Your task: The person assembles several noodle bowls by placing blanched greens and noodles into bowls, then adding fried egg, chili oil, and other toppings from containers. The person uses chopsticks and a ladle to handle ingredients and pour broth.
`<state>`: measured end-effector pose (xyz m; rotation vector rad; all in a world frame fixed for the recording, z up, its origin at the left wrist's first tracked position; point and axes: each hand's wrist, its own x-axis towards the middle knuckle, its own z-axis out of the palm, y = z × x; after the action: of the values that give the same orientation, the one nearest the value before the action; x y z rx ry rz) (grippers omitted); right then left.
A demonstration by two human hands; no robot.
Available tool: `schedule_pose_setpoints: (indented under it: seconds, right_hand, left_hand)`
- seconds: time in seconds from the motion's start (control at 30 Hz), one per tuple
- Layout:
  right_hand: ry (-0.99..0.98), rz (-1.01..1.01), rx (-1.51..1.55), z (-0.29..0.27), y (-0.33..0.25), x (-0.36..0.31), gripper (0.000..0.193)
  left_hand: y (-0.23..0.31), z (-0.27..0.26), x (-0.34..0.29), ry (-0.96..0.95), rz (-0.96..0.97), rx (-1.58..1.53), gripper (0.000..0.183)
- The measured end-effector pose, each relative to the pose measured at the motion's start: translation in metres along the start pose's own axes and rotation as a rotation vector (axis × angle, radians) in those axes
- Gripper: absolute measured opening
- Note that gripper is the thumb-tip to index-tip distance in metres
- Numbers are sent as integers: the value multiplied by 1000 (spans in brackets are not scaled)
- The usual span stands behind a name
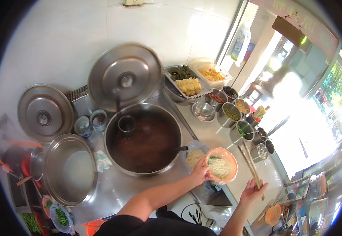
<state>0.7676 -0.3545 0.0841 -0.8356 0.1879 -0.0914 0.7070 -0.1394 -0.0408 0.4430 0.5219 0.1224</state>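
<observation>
My left hand (199,174) grips the rim of an orange bowl (234,162) lined with a clear plastic bag. Pale noodles (220,169) lie inside, with a bit of green at their edge. Just behind that bowl, a bagged container of more pale noodles (194,158) sits by the big pot. In my right hand (253,192) is a pair of long wooden chopsticks (251,162), their tips pointing away toward the small metal pots. The chopsticks are apart from the bowl.
A large pot of reddish-brown broth (147,137) stands left of the bowl, with a ladle (126,124) in it. Its lid (125,74) leans behind. Farther left is a pot of cloudy liquid (73,173). Metal topping pots (230,114) and food trays (188,84) line the right counter.
</observation>
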Motion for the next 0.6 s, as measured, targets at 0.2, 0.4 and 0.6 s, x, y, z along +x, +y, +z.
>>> schedule_pose_setpoints:
  seconds: [0.2, 0.4, 0.6]
  right_hand:
    - [82, -35, -72, -42, -35, 31, 43]
    - [100, 0, -130, -59, -30, 57, 39]
    - [-154, 377, -104, -10, 53, 60, 32]
  left_hand:
    - [-45, 47, 154, 92, 225, 178, 73]
    - [-71, 36, 192, 254, 526, 646, 78]
    - [-49, -25, 9, -296, 87, 507, 50]
